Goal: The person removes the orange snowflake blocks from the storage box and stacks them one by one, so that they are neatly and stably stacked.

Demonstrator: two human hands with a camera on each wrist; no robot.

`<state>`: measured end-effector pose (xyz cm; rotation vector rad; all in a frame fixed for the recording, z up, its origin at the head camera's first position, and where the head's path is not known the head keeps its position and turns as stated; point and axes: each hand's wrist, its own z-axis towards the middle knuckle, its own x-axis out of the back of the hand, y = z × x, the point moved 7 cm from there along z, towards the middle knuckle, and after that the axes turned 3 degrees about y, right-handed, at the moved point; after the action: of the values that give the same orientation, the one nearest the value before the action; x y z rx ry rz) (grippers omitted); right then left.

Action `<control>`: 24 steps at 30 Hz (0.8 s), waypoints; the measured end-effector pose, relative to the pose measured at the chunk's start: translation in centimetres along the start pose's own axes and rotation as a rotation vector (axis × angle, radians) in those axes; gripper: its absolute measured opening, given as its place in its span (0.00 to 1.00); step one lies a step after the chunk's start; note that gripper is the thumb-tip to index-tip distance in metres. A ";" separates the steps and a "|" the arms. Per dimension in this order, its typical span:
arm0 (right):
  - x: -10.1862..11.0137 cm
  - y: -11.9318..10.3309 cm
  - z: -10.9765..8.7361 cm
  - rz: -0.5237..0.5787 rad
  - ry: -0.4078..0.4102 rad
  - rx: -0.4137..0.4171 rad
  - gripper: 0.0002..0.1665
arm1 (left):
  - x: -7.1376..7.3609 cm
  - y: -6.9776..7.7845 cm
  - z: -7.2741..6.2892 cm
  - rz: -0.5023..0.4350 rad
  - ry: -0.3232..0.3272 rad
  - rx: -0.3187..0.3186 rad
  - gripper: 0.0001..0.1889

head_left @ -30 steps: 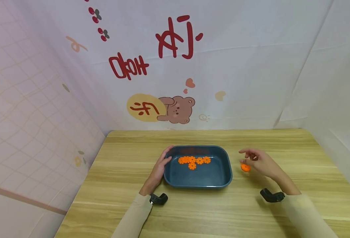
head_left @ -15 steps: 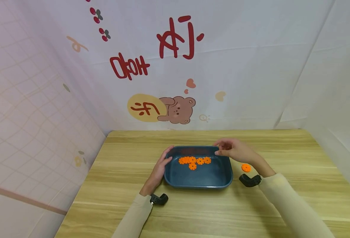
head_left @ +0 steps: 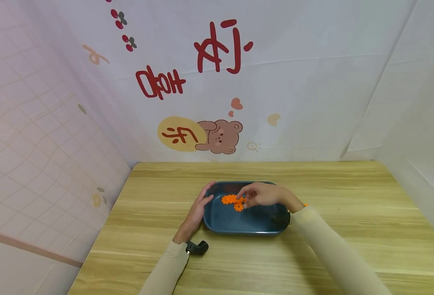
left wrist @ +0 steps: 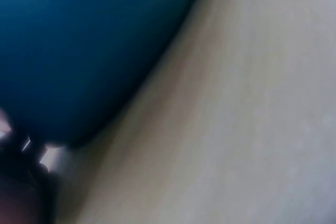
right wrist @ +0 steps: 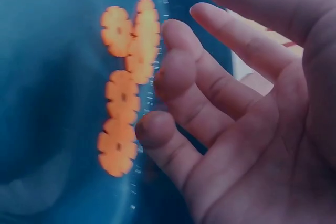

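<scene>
Nearest, on the counter (head_left: pixel 239 266), the left hand (head_left: pixel 195 211) holds the left side of the blue tray (head_left: pixel 222 222), thumb over the rim, and it has not changed its place. The right hand (head_left: pixel 263 194) is what has moved: it was beside the loose disc on the right, then passed over the rim, and now it is inside the tray, over the orange notched discs (head_left: pixel 227 199). Its fingers are loosely bent, half open, and I see nothing held; whether a fingertip touches a disc, I cannot tell. The loose disc (head_left: pixel 306 205) remains outside, almost covered by the wrist. So, in my judgement, the work is now among the discs in the tray, near its far wall.
</scene>
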<state>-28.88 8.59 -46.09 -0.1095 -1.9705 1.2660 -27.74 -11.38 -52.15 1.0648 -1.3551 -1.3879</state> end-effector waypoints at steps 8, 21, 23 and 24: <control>-1.6 1.7 2.0 0.019 -0.037 -0.049 0.21 | 0.0 -0.1 0.0 0.002 0.002 0.009 0.26; -1.8 2.3 2.8 -0.041 0.025 -0.083 0.17 | 0.1 -0.1 0.1 0.003 0.010 0.006 0.25; -1.8 2.4 2.9 -0.065 0.044 -0.086 0.15 | 0.0 -0.2 0.1 0.006 0.009 0.002 0.26; -1.8 2.4 2.9 -0.080 0.056 -0.089 0.14 | 0.0 -0.2 0.1 0.008 0.009 0.001 0.26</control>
<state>-30.32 6.86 -49.64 -0.1079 -1.9634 1.1124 -27.85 -11.40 -52.31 1.0641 -1.3522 -1.3758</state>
